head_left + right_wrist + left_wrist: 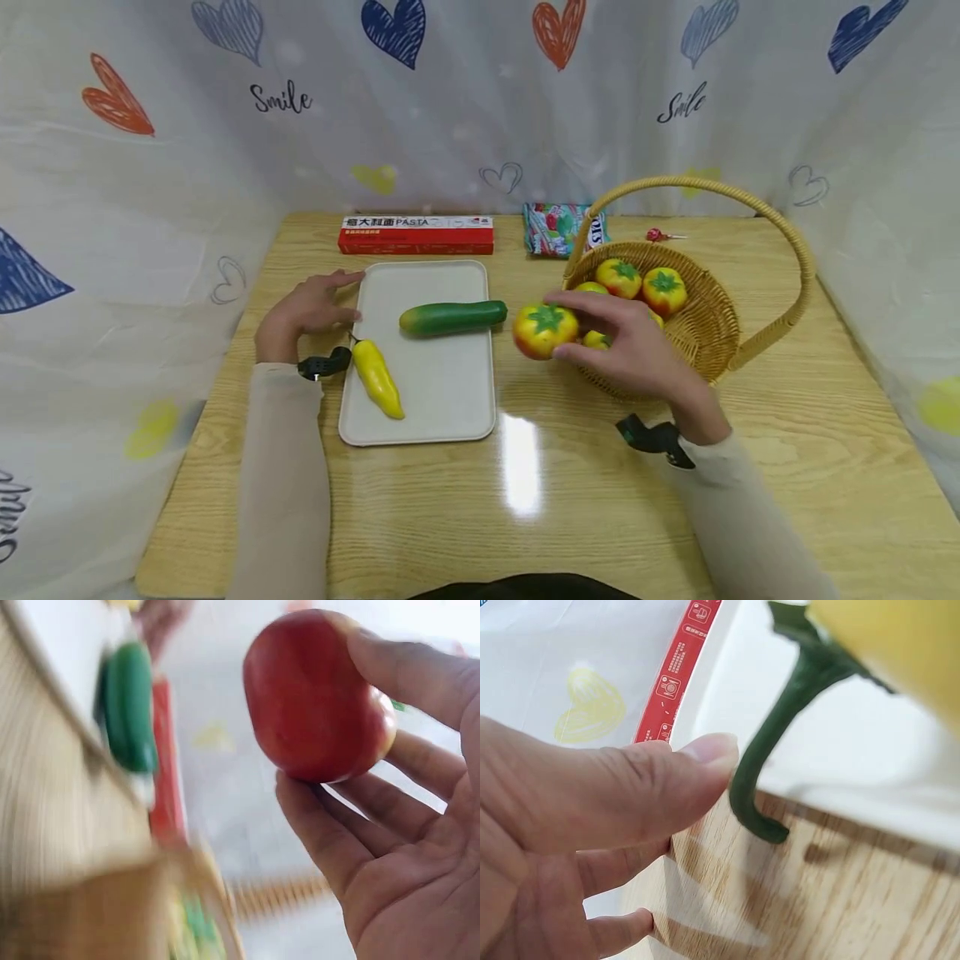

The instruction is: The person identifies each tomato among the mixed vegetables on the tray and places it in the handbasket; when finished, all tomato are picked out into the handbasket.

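Observation:
My right hand [633, 342] holds a yellow and red toy tomato [545, 331] with a green leafy top, thumb on one side and fingers on the other. The tomato is between the wicker basket [712, 312] and the white tray [442, 387]; its red underside [315, 697] fills much of the right wrist view. At the tray's left edge lies my left hand [311, 304], fingers loosely extended and holding nothing. Its thumb [697, 769] is close by the green stem of a yellow pepper [377, 379]. A green cucumber [453, 318] lies across the tray's right rim.
Several similar tomatoes [664, 290] sit in the basket, whose tall handle [798, 267] arches over it. Behind the tray lies a red pasta box [416, 236]. A candy bag [558, 229] and a red lollipop [656, 235] are at the back near the curtain.

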{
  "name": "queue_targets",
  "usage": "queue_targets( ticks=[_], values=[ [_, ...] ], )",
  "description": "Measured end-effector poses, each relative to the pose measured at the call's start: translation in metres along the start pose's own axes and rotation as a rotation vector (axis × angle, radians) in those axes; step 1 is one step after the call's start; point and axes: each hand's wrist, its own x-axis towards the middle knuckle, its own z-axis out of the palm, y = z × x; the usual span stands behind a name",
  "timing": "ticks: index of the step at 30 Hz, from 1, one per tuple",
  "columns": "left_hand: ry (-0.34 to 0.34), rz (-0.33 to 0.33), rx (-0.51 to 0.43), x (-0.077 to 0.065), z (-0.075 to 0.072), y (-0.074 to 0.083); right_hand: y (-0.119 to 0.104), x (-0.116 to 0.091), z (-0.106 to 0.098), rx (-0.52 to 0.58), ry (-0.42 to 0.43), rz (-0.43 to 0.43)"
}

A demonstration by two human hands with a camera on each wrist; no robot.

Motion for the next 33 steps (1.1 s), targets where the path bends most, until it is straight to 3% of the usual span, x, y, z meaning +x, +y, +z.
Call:
queue_targets(
  ticks=[4, 8, 14, 18, 27, 33],
  values=[
    [0.002, -0.004, -0.008, -0.004, -0.001, -0.004, 0.01, -0.039, -0.026, -0.064, 0.122, 0.037],
    [0.002, -0.012, -0.006, -0.007, -0.002, -0.008, 0.014, -0.066, -0.044, -0.132, 0.185, 0.106],
    [0.006, 0.002, 0.004, -0.009, -0.002, -0.012, 0.014, -0.084, -0.06, -0.407, 0.184, 0.178],
    [0.007, 0.008, -0.014, -0.01, -0.002, -0.012, 0.016, -0.086, -0.064, -0.529, 0.128, 0.239],
    [0.002, 0.013, -0.032, -0.012, -0.002, -0.008, 0.026, -0.076, -0.058, -0.487, 0.027, 0.307],
    [0.004, 0.012, -0.035, -0.012, -0.002, -0.007, 0.029, -0.069, -0.053, -0.388, 0.029, 0.337]
  ],
)
